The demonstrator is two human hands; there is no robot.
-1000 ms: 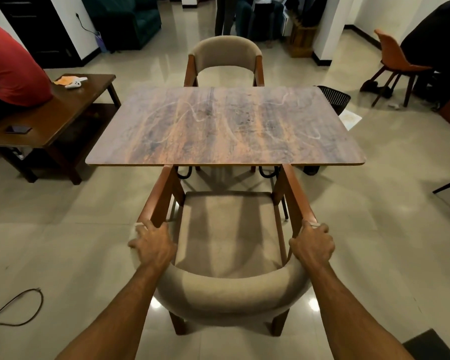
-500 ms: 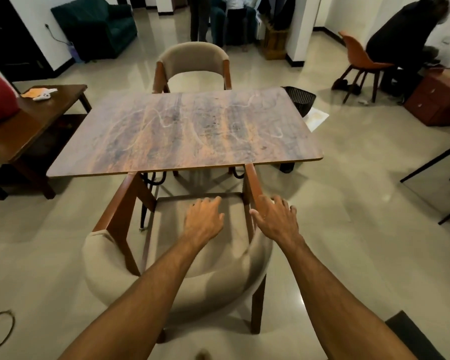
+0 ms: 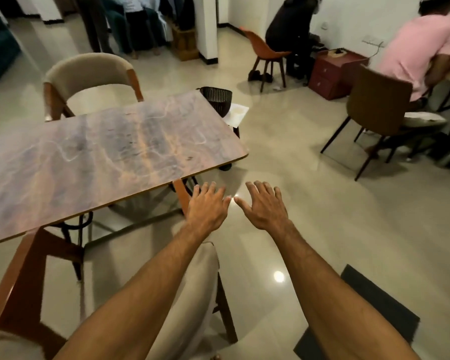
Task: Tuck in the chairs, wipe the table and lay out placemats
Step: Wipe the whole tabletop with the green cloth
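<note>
The wood-grain table (image 3: 109,154) fills the left middle of the view, its top bare. A beige padded chair with wooden arms (image 3: 195,289) stands under its near edge, front pushed beneath the top. A second beige chair (image 3: 86,74) stands at the far side. My left hand (image 3: 207,209) hovers with fingers spread over the near chair's right arm, holding nothing. My right hand (image 3: 265,206) is stretched out flat over the floor beside it, also holding nothing. No cloth or placemat is in sight.
A black basket (image 3: 216,98) on a small white stand sits past the table's right corner. A dark chair (image 3: 377,110) with a person in pink, an orange chair (image 3: 263,48) and a red drawer unit (image 3: 333,71) stand to the right. A dark mat (image 3: 369,315) lies near my feet.
Both hands have left the near chair's back and arms and now float free in front of me. My view has swung to the right, so the table has slid to the left.
</note>
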